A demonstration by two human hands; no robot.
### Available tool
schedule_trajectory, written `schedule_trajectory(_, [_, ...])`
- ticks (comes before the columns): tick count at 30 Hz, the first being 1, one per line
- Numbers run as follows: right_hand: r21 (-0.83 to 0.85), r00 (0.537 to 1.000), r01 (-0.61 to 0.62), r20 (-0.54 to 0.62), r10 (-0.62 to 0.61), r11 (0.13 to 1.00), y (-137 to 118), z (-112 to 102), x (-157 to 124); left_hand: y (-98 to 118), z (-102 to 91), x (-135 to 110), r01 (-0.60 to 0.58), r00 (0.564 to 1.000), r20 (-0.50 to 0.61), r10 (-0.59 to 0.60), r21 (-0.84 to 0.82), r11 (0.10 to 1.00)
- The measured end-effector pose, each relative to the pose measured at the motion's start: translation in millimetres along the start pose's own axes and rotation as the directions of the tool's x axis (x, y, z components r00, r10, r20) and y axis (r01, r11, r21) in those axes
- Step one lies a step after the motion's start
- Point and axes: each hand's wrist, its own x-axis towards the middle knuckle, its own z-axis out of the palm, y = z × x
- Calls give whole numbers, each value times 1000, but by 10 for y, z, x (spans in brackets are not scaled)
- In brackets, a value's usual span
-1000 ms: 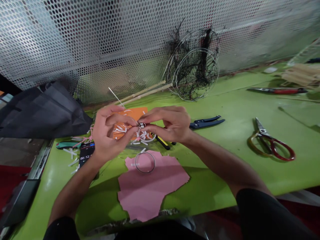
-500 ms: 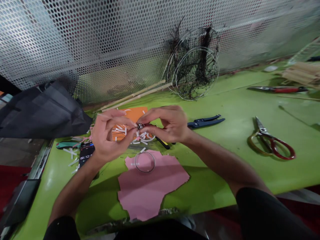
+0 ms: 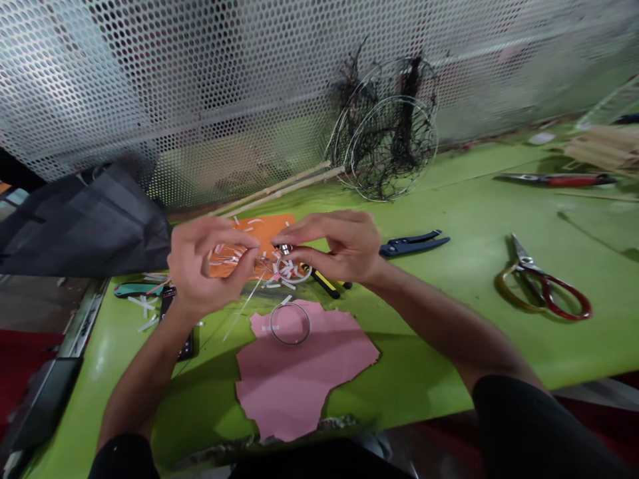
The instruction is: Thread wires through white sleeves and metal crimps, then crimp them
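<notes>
My right hand [image 3: 335,245] is raised above the green table [image 3: 449,293], its fingers pinched on a small metal piece [image 3: 284,250]. My left hand [image 3: 202,265] is held a little apart from it on the left, fingers curled round a thin pale stick [image 3: 244,306] that slants down toward the table. Under the hands lie an orange sheet [image 3: 269,226] strewn with small white strips and a pale ring [image 3: 294,273]. Nearer to me a wire ring [image 3: 290,324] rests on a torn pink sheet [image 3: 299,372].
Blue pliers [image 3: 412,243] and a yellow-handled tool [image 3: 324,284] lie right of the hands. Red-handled scissors [image 3: 546,289] lie farther right. Wire hoops with black netting [image 3: 387,140] lean on the perforated metal wall. A dark bag [image 3: 80,223] and a phone [image 3: 184,342] are at the left.
My left hand has drawn leftward, away from the right hand, and now covers the phone's screen. The thin stick now points down instead of up. The right hand has stayed in place.
</notes>
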Motion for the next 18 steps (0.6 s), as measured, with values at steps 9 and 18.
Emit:
schedule_trajectory(9, [-194, 976, 216, 53, -210, 957, 26, -5, 9, 183, 9, 161, 666, 742, 423, -521, -379, 642])
schedule_trajectory(18, [-233, 948, 315, 129, -292, 920, 46, -54, 19, 163, 17, 142, 712, 700, 439, -563, -378, 591])
